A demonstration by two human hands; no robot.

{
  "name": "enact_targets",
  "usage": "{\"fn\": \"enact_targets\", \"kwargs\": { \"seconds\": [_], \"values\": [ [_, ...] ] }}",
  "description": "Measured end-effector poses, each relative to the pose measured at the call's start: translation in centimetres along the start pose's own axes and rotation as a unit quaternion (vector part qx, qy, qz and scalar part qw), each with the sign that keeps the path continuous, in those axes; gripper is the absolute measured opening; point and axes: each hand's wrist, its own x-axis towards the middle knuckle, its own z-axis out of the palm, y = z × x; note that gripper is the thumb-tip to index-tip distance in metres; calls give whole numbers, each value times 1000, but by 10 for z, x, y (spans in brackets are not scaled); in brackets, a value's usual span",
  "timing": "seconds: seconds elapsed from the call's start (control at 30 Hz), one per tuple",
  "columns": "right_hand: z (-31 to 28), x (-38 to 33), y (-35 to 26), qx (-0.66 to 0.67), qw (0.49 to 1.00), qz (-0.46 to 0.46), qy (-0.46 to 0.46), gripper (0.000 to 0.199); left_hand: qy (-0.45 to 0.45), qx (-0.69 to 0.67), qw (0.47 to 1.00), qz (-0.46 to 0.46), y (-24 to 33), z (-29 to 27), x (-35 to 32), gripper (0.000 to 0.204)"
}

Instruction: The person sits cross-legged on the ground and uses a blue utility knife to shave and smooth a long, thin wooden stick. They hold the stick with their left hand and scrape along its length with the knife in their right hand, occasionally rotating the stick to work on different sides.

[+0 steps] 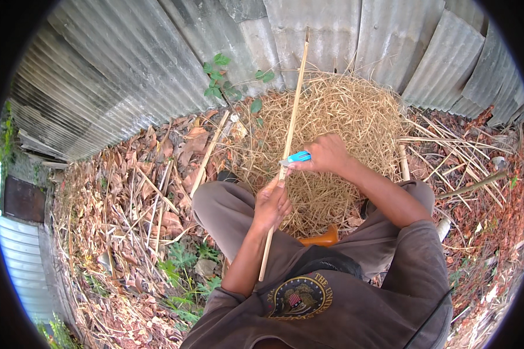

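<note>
My left hand point(271, 205) grips a long thin bamboo strip point(291, 125) near its lower part; the strip runs up and away toward the metal wall. My right hand point(326, 154) holds a small knife with a light blue handle point(297, 157), its blade end pressed against the strip just above my left thumb. Both hands work above my knees, which are in grey-brown trousers. A heap of pale shavings and dry straw point(343, 116) lies on the ground just beyond my hands.
A corrugated metal wall point(157, 64) curves behind the heap. Dry leaves and loose bamboo strips point(206, 154) cover the ground at left; more split sticks point(448, 151) lie at right. An orange seat edge point(323, 238) shows between my legs. Green weeds point(183, 262) grow at lower left.
</note>
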Motion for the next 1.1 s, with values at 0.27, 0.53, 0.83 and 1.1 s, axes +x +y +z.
{"fn": "enact_targets", "kwargs": {
  "seconds": [0.27,0.53,0.83,1.1],
  "values": [
    [6,22,37,-14,999,38,22,77,-8,25,1000,7,0,-1,7,38],
    [-6,39,90,39,957,288,8,89,-60,103,993,-1,-13,-8,-26,37],
    [-5,11,51,79,978,181,-71,90,-18,115,993,-3,-17,-15,-64,39],
    [-29,-9,-16,73,994,46,-64,78,38,197,976,82,-12,1,-41,38]
  ]
}}
